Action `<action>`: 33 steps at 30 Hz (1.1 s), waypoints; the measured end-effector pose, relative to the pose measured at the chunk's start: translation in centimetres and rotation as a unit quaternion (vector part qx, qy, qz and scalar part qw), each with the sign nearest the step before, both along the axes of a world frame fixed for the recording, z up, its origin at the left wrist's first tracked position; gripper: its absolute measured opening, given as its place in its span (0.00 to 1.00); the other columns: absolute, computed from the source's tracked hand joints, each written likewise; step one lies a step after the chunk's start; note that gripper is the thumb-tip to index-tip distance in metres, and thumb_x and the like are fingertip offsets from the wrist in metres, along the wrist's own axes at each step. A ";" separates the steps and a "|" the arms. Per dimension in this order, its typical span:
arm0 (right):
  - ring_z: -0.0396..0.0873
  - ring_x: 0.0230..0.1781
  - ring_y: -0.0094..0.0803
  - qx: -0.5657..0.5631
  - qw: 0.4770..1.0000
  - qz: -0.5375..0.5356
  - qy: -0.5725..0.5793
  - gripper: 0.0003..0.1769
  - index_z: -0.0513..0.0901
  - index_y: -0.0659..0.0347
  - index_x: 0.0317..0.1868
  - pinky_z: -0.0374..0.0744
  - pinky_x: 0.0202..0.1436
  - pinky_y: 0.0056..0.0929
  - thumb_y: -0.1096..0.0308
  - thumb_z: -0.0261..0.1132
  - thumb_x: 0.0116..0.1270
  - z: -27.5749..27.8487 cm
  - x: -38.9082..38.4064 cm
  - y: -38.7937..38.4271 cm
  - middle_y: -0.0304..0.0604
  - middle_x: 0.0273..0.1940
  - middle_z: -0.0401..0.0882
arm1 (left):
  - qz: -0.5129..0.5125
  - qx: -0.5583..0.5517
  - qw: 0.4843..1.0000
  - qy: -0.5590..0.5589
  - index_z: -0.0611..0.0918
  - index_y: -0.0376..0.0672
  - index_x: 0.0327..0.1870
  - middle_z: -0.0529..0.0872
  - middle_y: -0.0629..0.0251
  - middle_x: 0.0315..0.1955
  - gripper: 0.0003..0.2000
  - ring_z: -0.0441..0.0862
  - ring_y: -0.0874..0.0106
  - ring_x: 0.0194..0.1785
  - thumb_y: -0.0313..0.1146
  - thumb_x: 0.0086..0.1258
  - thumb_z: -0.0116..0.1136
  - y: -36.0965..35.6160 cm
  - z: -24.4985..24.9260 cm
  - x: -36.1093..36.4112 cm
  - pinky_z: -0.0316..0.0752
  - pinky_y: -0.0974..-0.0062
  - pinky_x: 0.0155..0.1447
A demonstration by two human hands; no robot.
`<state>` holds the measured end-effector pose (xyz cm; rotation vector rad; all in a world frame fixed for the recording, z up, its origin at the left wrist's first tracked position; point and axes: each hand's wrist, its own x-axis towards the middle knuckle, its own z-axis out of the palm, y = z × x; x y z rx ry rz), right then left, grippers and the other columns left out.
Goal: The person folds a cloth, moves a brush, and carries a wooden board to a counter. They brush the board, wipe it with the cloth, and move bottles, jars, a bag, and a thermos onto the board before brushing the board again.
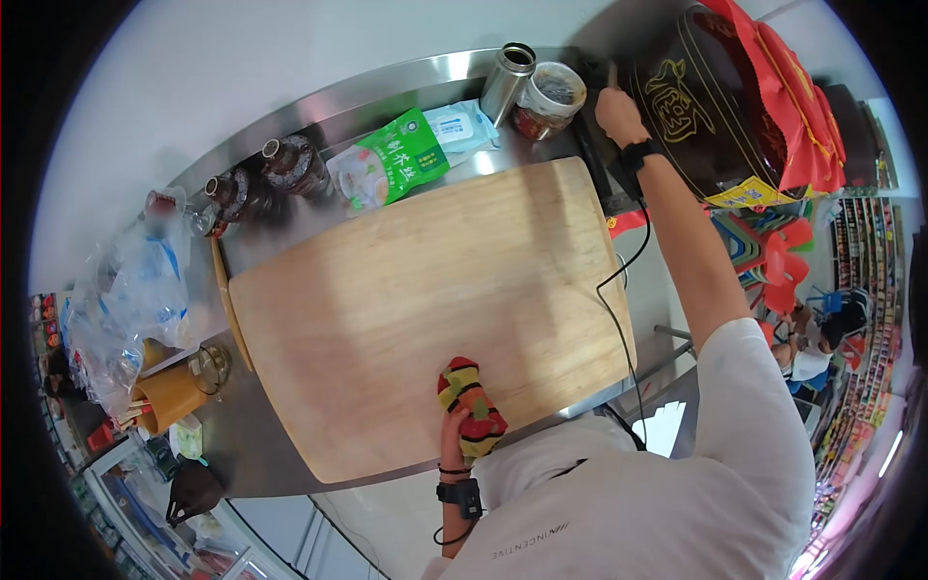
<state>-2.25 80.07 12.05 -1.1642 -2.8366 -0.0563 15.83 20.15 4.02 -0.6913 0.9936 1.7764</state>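
Note:
My left hand (454, 427) is closed around a bunched striped cloth (471, 401) in red, yellow, black and green. It holds the cloth over the near edge of a large wooden cutting board (425, 290). My right hand (619, 112) reaches to the far right corner, past the board, its fingers curled. A slim light-brown piece, like a handle, sticks up above that fist; what it belongs to is hidden. Right beside this hand stands a big dark brown container (701, 106) with gold markings.
Along the back stand dark bottles (300, 166), a green packet (391, 159), a wipes pack (462, 129), a steel flask (507, 85) and a jar (551, 100). Plastic bags (145, 290) and a tan container (169, 396) are at left. A black cable (611, 304) crosses the board's right edge.

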 end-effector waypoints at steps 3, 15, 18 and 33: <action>0.86 0.32 0.51 -0.070 0.995 -0.025 -0.067 0.13 0.83 0.76 0.36 0.84 0.34 0.43 0.75 0.54 0.62 -1.4 -1.0 2.2 0.64 0.32 0.84 | -0.004 0.007 1.000 0.006 0.72 0.39 0.61 0.81 0.60 0.53 0.21 0.80 0.65 0.55 0.36 0.70 0.54 0.0 0.2 -0.1 0.76 0.67 0.60; 0.81 0.48 0.56 -0.098 0.965 -0.146 0.195 0.15 0.78 0.74 0.45 0.79 0.52 0.47 0.69 0.58 0.64 -3.9 -2.2 6.1 0.64 0.43 0.83 | -0.008 0.003 1.000 0.003 0.72 0.39 0.61 0.80 0.60 0.53 0.21 0.80 0.66 0.55 0.36 0.69 0.54 -0.1 0.5 -0.3 0.75 0.67 0.61; 0.79 0.47 0.64 -0.004 0.945 -0.115 0.306 0.19 0.69 0.77 0.51 0.77 0.53 0.52 0.71 0.56 0.64 -2.2 -2.0 0.8 0.71 0.43 0.80 | -0.020 0.001 1.000 0.001 0.72 0.39 0.61 0.80 0.60 0.54 0.21 0.80 0.66 0.55 0.35 0.69 0.54 0.1 0.4 -0.4 0.76 0.67 0.60; 0.81 0.41 0.62 0.021 0.960 -0.100 0.261 0.16 0.74 0.73 0.47 0.79 0.46 0.51 0.68 0.55 0.66 -1.3 -1.3 -0.6 0.66 0.38 0.82 | -0.002 0.027 1.000 0.004 0.71 0.37 0.63 0.80 0.61 0.55 0.22 0.79 0.68 0.57 0.33 0.69 0.57 -1.2 0.0 0.3 0.74 0.71 0.61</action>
